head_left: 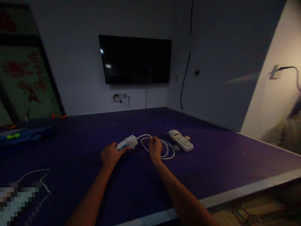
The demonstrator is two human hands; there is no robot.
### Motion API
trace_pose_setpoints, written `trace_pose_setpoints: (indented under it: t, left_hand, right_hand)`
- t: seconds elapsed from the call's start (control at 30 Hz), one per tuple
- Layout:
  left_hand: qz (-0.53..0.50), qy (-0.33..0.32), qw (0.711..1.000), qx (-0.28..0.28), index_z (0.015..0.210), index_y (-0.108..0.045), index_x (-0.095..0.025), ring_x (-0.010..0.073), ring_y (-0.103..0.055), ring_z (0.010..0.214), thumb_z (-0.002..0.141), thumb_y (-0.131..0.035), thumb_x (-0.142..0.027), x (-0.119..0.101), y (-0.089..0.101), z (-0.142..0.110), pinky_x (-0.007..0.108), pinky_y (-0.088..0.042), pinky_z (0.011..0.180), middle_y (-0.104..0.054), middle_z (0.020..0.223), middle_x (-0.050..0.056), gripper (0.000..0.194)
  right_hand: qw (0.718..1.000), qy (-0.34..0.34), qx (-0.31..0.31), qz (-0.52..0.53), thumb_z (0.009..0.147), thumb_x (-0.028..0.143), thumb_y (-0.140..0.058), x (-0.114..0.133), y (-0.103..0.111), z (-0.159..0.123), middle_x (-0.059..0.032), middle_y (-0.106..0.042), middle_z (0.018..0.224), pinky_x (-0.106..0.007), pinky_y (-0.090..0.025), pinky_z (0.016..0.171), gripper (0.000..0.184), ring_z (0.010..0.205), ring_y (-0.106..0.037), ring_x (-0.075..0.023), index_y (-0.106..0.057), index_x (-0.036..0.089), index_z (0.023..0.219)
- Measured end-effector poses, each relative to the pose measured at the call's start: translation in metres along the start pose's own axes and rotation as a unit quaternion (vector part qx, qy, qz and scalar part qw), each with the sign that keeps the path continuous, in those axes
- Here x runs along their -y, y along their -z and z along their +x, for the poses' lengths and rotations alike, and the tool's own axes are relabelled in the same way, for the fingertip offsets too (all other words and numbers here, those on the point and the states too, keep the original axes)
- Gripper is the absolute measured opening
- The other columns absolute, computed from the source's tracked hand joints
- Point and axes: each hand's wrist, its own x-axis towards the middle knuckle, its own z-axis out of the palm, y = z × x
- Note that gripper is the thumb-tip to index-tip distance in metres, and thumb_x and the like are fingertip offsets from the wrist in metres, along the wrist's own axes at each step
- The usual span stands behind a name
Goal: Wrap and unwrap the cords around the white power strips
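Note:
My left hand (113,153) is closed around the near end of a white power strip (127,143), holding it a little above the purple surface. A turn of white cord crosses the strip's far end. My right hand (155,148) pinches the white cord (144,136) to the right of the strip. Loose loops of that cord lie under and beside this hand, with what looks like its plug (176,147) at their right. Just beyond lies a second power strip (184,143), off-white, with its own cord wrapped round one end; neither hand touches it.
The purple surface (211,169) ends at a pale front edge (249,187). Dark blue cloth (30,138) lies at the left, and a white cable (35,170) near the lower left. A television (136,59) hangs on the back wall. A black cable (185,75) dangles at the right.

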Motion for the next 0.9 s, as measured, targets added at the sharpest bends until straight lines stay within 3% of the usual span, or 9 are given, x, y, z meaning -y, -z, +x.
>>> trace_pose_setpoints:
  t: [0.23, 0.33, 0.47, 0.7, 0.8, 0.9]
  left_hand:
    - [-0.066, 0.111, 0.991, -0.024, 0.082, -0.066, -0.019, 0.0285, -0.062, 0.075, 0.063, -0.042, -0.078, 0.001, 0.004, 0.003, 0.030, -0.035, 0.056, -0.068, 0.077, 0.013, 0.066]
    - [-0.129, 0.181, 0.974, -0.053, 0.085, -0.066, -0.017, 0.0302, -0.062, 0.078, 0.065, -0.039, -0.078, 0.006, 0.010, 0.004, 0.031, -0.036, 0.057, -0.068, 0.082, 0.016, 0.069]
    - [-0.222, 0.219, 0.948, -0.072, 0.071, -0.063, -0.018, 0.0270, -0.061, 0.071, 0.067, -0.039, -0.074, 0.011, 0.013, 0.004, 0.030, -0.036, 0.056, -0.067, 0.074, 0.013, 0.061]
    - [-0.400, 0.152, 0.899, -0.094, 0.058, -0.055, -0.016, 0.0145, -0.048, 0.052, 0.064, -0.046, -0.071, 0.010, 0.004, 0.005, 0.025, -0.034, 0.049, -0.053, 0.052, 0.003, 0.056]
    - [-0.442, 0.100, 0.889, -0.061, 0.059, -0.055, -0.016, 0.0128, -0.046, 0.052, 0.059, -0.049, -0.072, 0.009, 0.001, 0.005, 0.023, -0.033, 0.048, -0.052, 0.053, 0.002, 0.057]
    - [-0.436, 0.023, 0.899, 0.000, 0.058, -0.056, -0.015, 0.0125, -0.046, 0.052, 0.057, -0.051, -0.071, 0.009, -0.001, 0.004, 0.023, -0.034, 0.048, -0.052, 0.053, 0.001, 0.056]
  right_hand:
    - [0.997, -0.058, -0.007, 0.051, 0.086, 0.046, -0.037, -0.009, -0.003, 0.003, -0.0057, -0.061, 0.069, -0.028, -0.040, 0.060, 0.037, 0.063, -0.054, -0.0173, -0.057, 0.016, 0.079]
    - [0.993, -0.092, -0.013, 0.069, 0.085, 0.047, -0.038, -0.011, -0.002, 0.005, -0.0058, -0.061, 0.069, -0.028, -0.041, 0.057, 0.038, 0.061, -0.054, -0.0170, -0.058, 0.015, 0.079]
    - [0.989, -0.118, 0.001, 0.094, 0.083, 0.045, -0.041, -0.015, -0.004, 0.006, -0.0057, -0.060, 0.069, -0.026, -0.042, 0.053, 0.036, 0.059, -0.055, -0.0164, -0.059, 0.014, 0.080]
    - [0.984, -0.140, 0.035, 0.103, 0.079, 0.040, -0.046, -0.025, -0.008, 0.004, -0.0062, -0.064, 0.071, -0.025, -0.043, 0.054, 0.032, 0.061, -0.058, -0.0161, -0.062, 0.013, 0.082]
    - [0.985, -0.131, 0.057, 0.095, 0.079, 0.039, -0.046, -0.027, -0.009, 0.003, -0.0049, -0.064, 0.066, -0.025, -0.042, 0.052, 0.032, 0.057, -0.057, -0.0160, -0.065, 0.014, 0.078]
    - [0.984, -0.137, 0.049, 0.099, 0.079, 0.039, -0.045, -0.026, -0.008, 0.004, -0.0043, -0.063, 0.060, -0.026, -0.042, 0.051, 0.033, 0.053, -0.056, -0.0162, -0.066, 0.014, 0.074]
